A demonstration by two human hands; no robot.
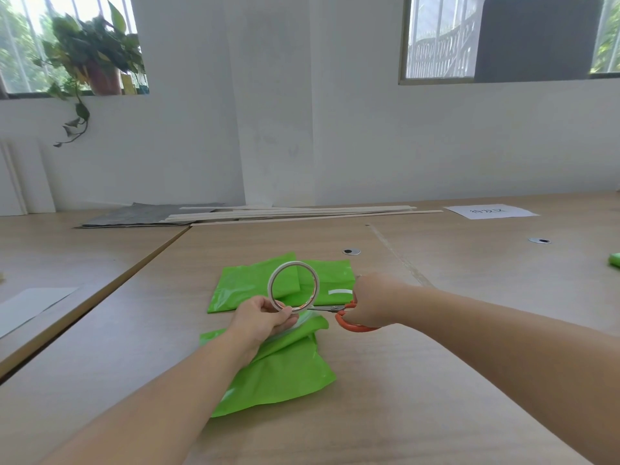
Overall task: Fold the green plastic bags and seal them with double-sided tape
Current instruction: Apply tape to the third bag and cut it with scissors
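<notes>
My left hand [263,318] pinches a white roll of double-sided tape [293,286] by its lower edge and holds it upright above the table. My right hand [372,302] grips orange-handled scissors [339,313], whose blades point left to the bottom of the roll. A folded green plastic bag [248,290] lies flat behind the roll, with a short white tape strip [340,292] on its right part. A second green bag [285,370], partly folded and rumpled, lies nearer me under my left wrist.
The wooden table [436,380] has two round cable holes [351,251]. Long wooden slats [302,214] and a grey sheet [141,214] lie at the far edge, a labelled white paper [489,211] far right, another green item [614,260] at the right border, white paper [30,308] left.
</notes>
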